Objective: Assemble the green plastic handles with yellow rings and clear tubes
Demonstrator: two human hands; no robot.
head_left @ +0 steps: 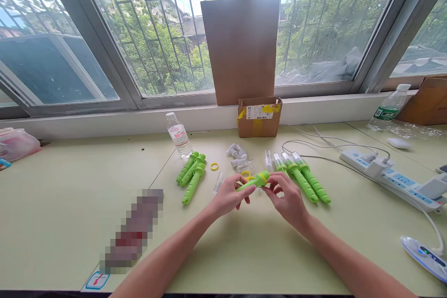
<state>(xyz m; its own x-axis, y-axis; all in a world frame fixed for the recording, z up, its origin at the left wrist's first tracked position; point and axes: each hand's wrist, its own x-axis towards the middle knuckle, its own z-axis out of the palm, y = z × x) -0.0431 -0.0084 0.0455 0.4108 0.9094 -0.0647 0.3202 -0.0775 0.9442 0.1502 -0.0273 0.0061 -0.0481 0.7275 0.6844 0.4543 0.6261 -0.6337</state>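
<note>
My left hand [228, 194] is closed around a green plastic handle [256, 180] with a threaded end, held tilted above the table. A yellow band shows near that threaded end. My right hand [286, 198] has its fingers pinched at the same end; their tips are partly hidden. Behind my hands lie loose yellow rings [246, 174] and several clear plastic tubes [246, 165]. Three green handles without tubes [193, 184] rest to the left, with a single yellow ring [214, 166] nearby. To the right lie green handles with clear tubes on their ends [307, 181].
A water bottle [179, 136] stands behind the left handles. A small cardboard box [258, 123] sits by the window wall. On the right are a power strip [394, 179] with cables, a second bottle [389, 108] and a white device [424, 257].
</note>
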